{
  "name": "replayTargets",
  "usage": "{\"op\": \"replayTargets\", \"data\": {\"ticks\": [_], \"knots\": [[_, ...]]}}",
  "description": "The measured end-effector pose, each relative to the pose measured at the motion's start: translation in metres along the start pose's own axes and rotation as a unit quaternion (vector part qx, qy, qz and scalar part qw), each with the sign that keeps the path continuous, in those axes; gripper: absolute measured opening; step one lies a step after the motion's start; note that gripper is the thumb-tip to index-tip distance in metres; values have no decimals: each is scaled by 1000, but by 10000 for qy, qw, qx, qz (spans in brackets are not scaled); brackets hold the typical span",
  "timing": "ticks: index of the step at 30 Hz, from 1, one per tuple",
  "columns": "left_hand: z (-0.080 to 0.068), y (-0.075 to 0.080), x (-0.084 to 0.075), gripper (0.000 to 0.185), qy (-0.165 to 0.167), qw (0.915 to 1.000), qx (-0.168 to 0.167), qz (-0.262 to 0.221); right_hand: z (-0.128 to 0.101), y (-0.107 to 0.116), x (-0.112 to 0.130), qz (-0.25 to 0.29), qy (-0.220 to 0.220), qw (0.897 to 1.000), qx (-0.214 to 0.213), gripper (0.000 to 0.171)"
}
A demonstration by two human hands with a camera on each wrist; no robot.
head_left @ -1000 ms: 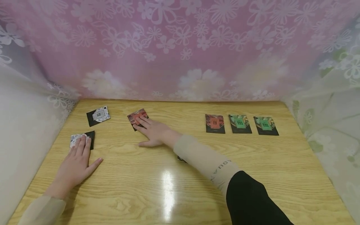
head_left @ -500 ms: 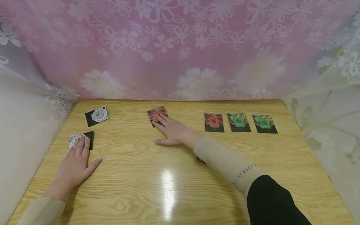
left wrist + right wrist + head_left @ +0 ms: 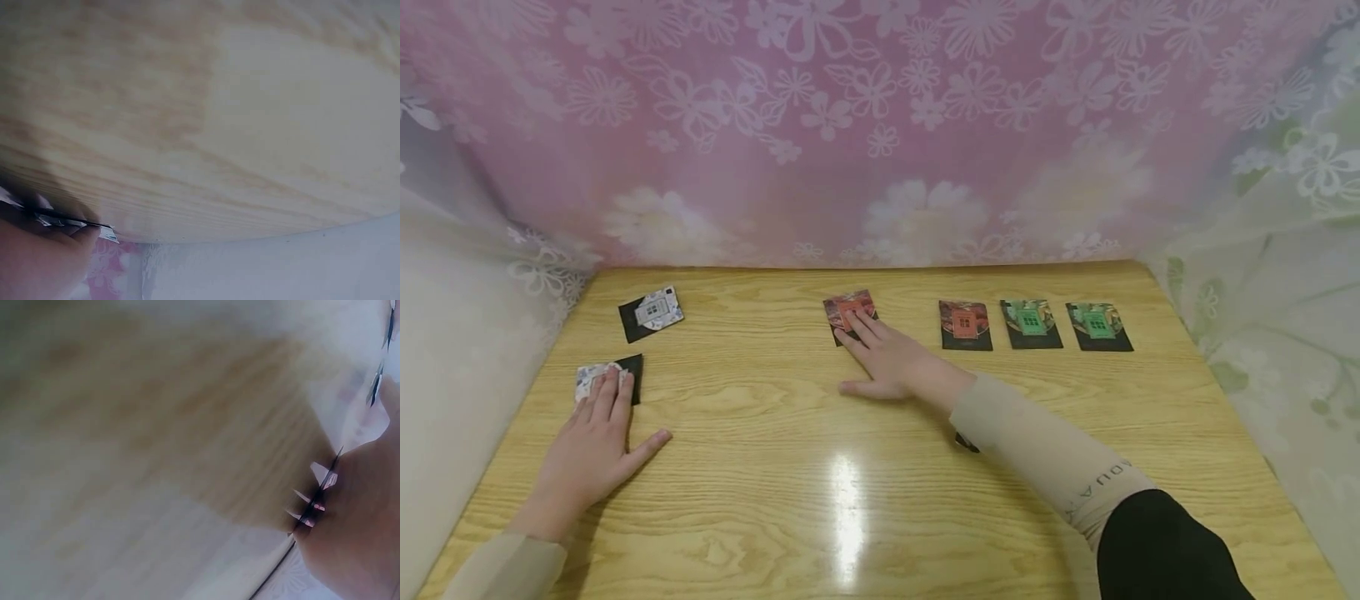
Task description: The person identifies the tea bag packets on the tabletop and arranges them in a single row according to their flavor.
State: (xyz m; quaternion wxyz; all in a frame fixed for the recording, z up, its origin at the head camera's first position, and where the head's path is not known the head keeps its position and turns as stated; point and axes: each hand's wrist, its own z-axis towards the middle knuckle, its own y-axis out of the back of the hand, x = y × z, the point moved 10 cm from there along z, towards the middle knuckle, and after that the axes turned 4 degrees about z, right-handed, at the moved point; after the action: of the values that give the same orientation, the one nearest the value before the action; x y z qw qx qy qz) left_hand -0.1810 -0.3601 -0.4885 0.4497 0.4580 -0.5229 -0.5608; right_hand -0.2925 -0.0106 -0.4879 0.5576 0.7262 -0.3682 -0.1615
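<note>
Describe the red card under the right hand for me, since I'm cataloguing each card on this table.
The red card is a small dark-backed rectangle printed with a reddish picture and an orange, window-like shape. It looks like thin card or paper, lies flat and slightly askew on the wooden table, left of the row of three cards. The right hand rests straight fingertips on its near edge, covering part of it. Finer print is too small to read.

On my right sleeve, pale capital letters run along the forearm; "AUQA" or "AQUA" is as much as I can make out, partly turned away. The cards on the table carry no legible print.
</note>
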Motion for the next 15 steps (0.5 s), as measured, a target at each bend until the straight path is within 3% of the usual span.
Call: {"op": "replayTargets", "data": {"ticks": [15], "knots": [[0,-2,2,106,15,10000,-12,-4,-35,-6,-10,233,-470,9986,-97,96]]}}
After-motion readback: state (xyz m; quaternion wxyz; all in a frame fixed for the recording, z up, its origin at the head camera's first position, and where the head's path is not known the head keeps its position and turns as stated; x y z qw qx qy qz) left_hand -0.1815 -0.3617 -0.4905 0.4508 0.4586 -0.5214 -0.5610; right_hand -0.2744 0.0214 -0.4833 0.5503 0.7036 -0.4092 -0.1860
